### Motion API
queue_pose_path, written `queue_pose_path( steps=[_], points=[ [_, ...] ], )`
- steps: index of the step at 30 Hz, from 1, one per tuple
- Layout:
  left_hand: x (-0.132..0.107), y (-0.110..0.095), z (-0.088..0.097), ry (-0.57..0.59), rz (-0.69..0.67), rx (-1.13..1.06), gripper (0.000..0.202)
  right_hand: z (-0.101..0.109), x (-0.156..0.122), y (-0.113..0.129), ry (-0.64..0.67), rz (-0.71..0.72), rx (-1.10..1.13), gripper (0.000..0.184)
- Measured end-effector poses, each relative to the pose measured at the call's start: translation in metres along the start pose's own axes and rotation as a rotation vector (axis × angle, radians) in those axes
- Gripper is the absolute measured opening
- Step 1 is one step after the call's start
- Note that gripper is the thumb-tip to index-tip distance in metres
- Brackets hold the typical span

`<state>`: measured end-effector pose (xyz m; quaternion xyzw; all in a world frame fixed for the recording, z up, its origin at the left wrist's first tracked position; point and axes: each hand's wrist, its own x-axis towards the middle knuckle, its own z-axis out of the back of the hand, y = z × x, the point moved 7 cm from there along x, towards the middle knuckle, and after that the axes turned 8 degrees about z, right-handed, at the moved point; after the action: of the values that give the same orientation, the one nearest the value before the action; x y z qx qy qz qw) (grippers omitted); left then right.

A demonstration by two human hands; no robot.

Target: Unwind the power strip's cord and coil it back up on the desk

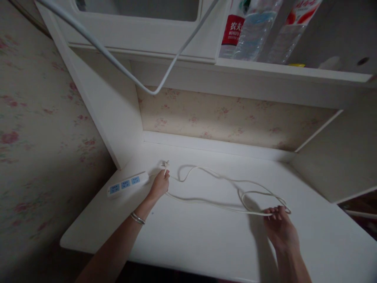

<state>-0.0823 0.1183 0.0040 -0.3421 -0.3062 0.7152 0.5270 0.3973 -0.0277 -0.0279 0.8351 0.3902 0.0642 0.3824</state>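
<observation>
Both of my forearms come in over the front edge of the white desk (206,243), well apart. Floral wallpaper (35,129) covers the wall at far left. A white power strip (127,183) with blue sockets lies on the desk's back left corner. My left hand (159,185), with a thin bracelet (138,218) at the wrist, sits just beside the strip's right end. Its fingers are curled shut around a cream cord (206,169) close to its plug (165,164), which sticks up just above my knuckles. From there the cord trails rightward across the desktop in loose, slack loops. My right hand (279,228) rests at the far end of those loops, fingers bent over and closed on a bundled turn of the cord, lifting it slightly off the surface. Overhead, a thicker white cable (118,65) hangs in a sagging V. Water bottles (253,29) stand on the shelf at upper right.
</observation>
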Motion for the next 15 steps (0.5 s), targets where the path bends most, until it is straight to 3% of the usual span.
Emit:
queue_pose_path(
  steps=[5,10,15],
  points=[
    [0.009,0.003,0.001,-0.053,-0.077,0.200,0.030,0.027,-0.003,0.008,-0.052,-0.022,-0.218,0.005],
    [0.002,0.002,0.006,-0.156,-0.138,0.434,0.034,0.053,-0.008,0.020,-0.004,-0.092,-0.536,0.011],
    [-0.009,0.001,0.004,-0.224,-0.168,0.602,0.039,0.045,0.001,0.044,-0.025,0.028,-0.572,0.008]
  ],
)
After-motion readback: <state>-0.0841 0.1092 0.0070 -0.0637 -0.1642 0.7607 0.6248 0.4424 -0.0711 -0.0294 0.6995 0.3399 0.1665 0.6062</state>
